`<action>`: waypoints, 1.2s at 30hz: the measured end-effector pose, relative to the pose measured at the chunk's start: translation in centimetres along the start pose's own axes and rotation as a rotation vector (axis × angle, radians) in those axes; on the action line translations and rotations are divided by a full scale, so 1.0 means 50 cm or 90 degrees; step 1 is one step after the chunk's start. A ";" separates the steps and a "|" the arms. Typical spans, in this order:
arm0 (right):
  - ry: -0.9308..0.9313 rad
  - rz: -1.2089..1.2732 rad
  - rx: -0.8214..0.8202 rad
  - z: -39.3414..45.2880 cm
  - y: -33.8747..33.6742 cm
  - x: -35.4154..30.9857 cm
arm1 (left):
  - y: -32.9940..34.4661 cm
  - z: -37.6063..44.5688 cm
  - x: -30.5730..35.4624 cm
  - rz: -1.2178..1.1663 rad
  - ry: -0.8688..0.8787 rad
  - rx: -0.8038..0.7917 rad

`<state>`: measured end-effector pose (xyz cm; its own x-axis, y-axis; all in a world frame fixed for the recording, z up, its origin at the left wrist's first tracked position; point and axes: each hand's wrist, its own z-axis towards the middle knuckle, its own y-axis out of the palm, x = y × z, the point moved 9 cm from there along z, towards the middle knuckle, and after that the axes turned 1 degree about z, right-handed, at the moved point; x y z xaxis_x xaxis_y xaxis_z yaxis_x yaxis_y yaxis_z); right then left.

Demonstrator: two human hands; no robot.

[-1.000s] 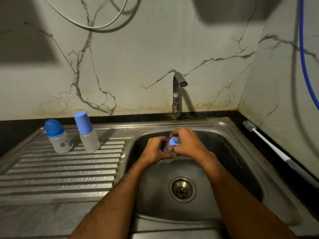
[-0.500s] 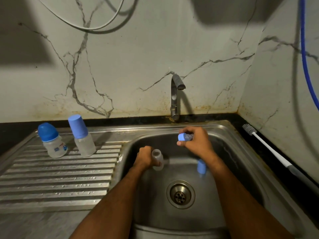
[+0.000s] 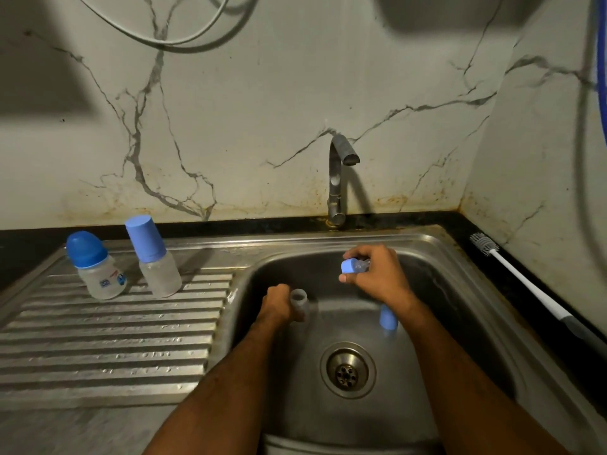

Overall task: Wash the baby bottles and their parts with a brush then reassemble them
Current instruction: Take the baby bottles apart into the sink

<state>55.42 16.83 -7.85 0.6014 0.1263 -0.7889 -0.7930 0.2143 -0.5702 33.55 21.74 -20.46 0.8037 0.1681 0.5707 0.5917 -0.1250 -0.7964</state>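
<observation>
- Our left hand (image 3: 277, 302) is curled round a clear bottle (image 3: 300, 303), open-mouthed and without its top, held low inside the sink (image 3: 437, 257) near the left wall.
- Our right hand (image 3: 377, 274) pinches the blue collar (image 3: 348, 266) with the clear teat (image 3: 361, 265) in it, thumb below and fingers above, held up toward the back of the basin and apart from the bottle.
- A blue cap (image 3: 388, 317) stands on the sink floor just behind our right wrist, above the drain (image 3: 347, 370).
- The tap (image 3: 338, 178) rises behind the basin; we see no water coming from it.
- On the ribbed drainboard (image 3: 108, 343) to the left stand two closed bottles side by side: a squat one with a rounded dark-blue cap (image 3: 95, 267) and a slimmer one with a tall light-blue cap (image 3: 152, 257).
- The brush (image 3: 525, 284) lies on the dark bench (image 3: 492, 244) along the right wall, bristles toward the back corner, well apart from both hands.
</observation>
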 end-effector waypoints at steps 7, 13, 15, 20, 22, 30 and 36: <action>0.009 0.006 0.003 -0.004 -0.004 0.000 | -0.019 -0.014 0.007 0.018 0.023 -0.010; 0.027 0.040 0.028 -0.010 -0.013 -0.010 | -0.136 -0.080 0.070 -0.098 0.082 0.138; 0.003 0.042 0.024 -0.014 -0.015 -0.028 | -0.153 -0.118 0.106 -0.220 0.100 0.139; -0.089 0.044 -0.014 -0.038 -0.006 -0.077 | -0.089 -0.192 0.156 -0.619 0.063 -0.079; -0.106 0.057 -0.030 -0.049 -0.002 -0.086 | -0.077 -0.211 0.166 -0.686 0.055 -0.112; 0.024 0.327 -0.136 -0.066 0.000 -0.020 | -0.048 -0.207 0.164 -0.806 0.047 -0.145; 0.096 0.518 -0.119 -0.068 -0.013 -0.010 | -0.053 -0.189 0.181 -0.780 0.093 -0.138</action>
<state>55.31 13.32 -7.84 -0.1722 0.0390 -0.9843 -0.9840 -0.0525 0.1700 39.84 14.36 -11.29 -0.2906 0.1787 0.9400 0.9411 -0.1238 0.3145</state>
